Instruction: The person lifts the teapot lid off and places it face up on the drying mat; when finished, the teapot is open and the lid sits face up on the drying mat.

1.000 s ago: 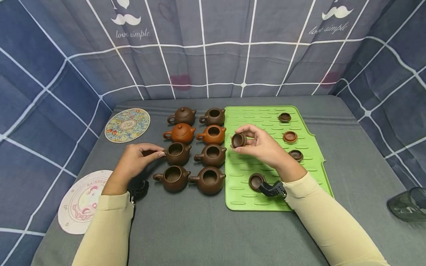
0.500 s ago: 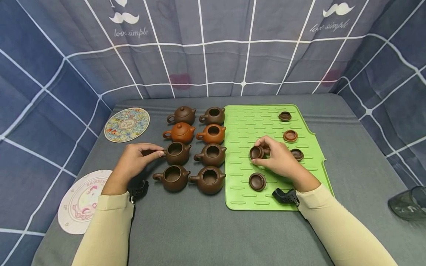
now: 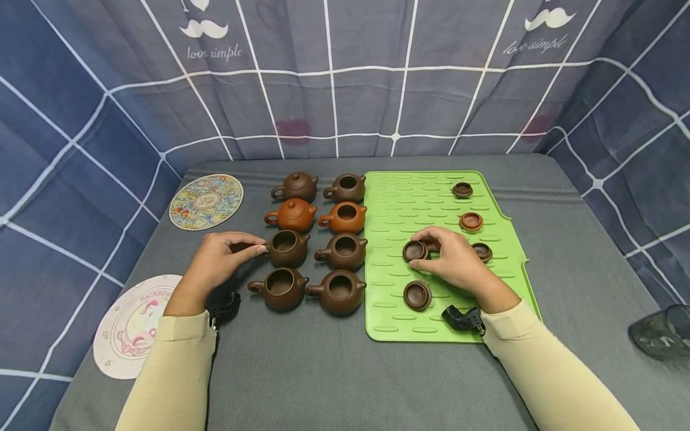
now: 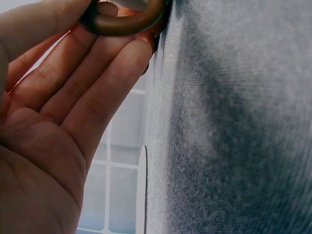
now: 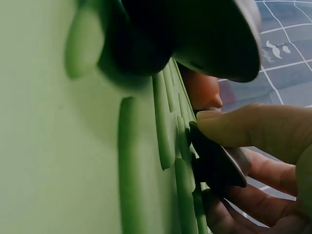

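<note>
My left hand (image 3: 223, 263) pinches the handle of a lidless brown teapot (image 3: 288, 251), third from the back in the left column. In the left wrist view the thumb and fingers meet at the ring-shaped handle (image 4: 124, 25). My right hand (image 3: 450, 260) holds a dark brown teapot lid (image 3: 415, 251) by its rim, hollow side up, low over the green mat (image 3: 388, 329). In the right wrist view the thumb lies on the edge of this lid (image 5: 219, 158); whether it touches the mat is hard to tell. A second upturned lid (image 3: 417, 296) lies just in front of it.
Several other teapots stand in two columns; a dark brown one (image 3: 297, 187) and an orange one (image 3: 293, 215) wear lids. More upturned lids (image 3: 471, 222) lie along the mat's right. Two round mats (image 3: 206, 202) lie at left, a dark glass (image 3: 660, 332) at far right.
My right hand has moved right and toward me, bringing the lid from beside the teapots down to the mat. It has barely shifted in the last half second. My left hand has stayed put.
</note>
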